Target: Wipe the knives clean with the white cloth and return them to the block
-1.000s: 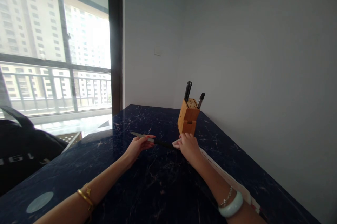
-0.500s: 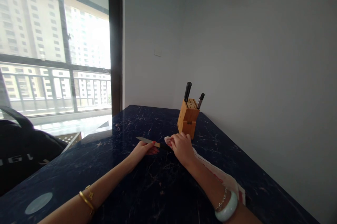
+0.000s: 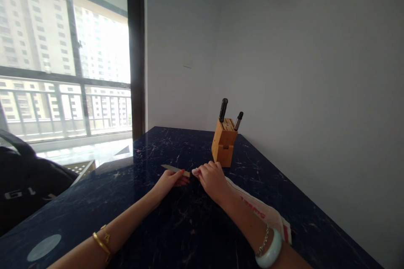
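Observation:
A knife (image 3: 173, 169) lies on the dark marble countertop (image 3: 176, 227), its blade pointing left. My left hand (image 3: 170, 180) rests on the counter with its fingers closed by the blade near the handle. My right hand (image 3: 213, 179) is closed on a white cloth (image 3: 257, 210), pressing its bunched end against the knife at the handle end. The cloth, with red print, trails back under my right forearm. The knife's handle is hidden by my hands.
A wooden knife block (image 3: 223, 146) with two black handles stands just behind my right hand, close to the grey wall. A window with a dark frame (image 3: 136, 50) fills the left. A black bag (image 3: 25, 185) sits at far left.
My right hand has slid the cloth leftward along the knife, from the handle end toward the blade. My left hand has drawn back a little, keeping hold near the blade.

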Demonstrator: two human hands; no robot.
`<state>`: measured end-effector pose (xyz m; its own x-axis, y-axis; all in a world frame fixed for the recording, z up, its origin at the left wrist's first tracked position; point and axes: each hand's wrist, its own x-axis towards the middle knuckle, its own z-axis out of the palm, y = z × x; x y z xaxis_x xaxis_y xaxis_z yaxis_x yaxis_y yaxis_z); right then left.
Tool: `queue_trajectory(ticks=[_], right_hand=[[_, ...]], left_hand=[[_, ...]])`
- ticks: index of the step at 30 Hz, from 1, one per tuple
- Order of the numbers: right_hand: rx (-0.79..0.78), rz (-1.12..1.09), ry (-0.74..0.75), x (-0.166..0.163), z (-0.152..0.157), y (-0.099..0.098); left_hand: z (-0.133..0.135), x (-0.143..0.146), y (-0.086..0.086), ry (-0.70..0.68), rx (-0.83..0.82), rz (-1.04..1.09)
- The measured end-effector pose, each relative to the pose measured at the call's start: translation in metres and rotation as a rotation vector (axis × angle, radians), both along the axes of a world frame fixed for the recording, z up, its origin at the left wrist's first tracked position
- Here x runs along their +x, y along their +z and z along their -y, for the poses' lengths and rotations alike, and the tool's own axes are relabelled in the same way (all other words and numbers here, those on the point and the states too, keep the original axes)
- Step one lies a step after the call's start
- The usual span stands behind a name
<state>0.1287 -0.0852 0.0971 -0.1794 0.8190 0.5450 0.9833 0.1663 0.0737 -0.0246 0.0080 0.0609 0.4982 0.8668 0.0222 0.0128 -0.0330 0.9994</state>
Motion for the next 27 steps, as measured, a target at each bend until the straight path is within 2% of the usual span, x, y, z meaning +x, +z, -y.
queue_trajectory(ticks=[4, 7, 14, 19, 21, 24, 27], right_hand=[[0.025, -0.026, 0.086, -0.011, 0.003, 0.003], [0.023, -0.02, 0.07, -0.012, 0.003, 0.003], [-0.061, -0.058, -0.078, 0.009, -0.002, -0.008], [-0.171, -0.096, -0.08, 0.019, -0.005, -0.011], [-0.208, -0.121, -0.048, 0.016, -0.005, -0.012], [-0.251, -0.216, 0.078, 0.006, -0.003, -0.01], [-0.29, -0.501, 0.188, -0.004, 0.0, -0.005]], left_hand=[[-0.001, 0.001, -0.004, -0.037, 0.028, 0.009], [0.0, -0.002, -0.001, -0.028, 0.032, 0.029], [-0.005, -0.02, 0.02, 0.094, 0.049, 0.12], [-0.018, -0.033, 0.024, 0.254, 0.069, 0.25], [-0.02, -0.034, 0.025, 0.296, 0.026, 0.362], [-0.014, -0.031, 0.029, 0.236, -0.069, 0.506], [-0.003, -0.023, 0.033, 0.15, -0.177, 0.596]])
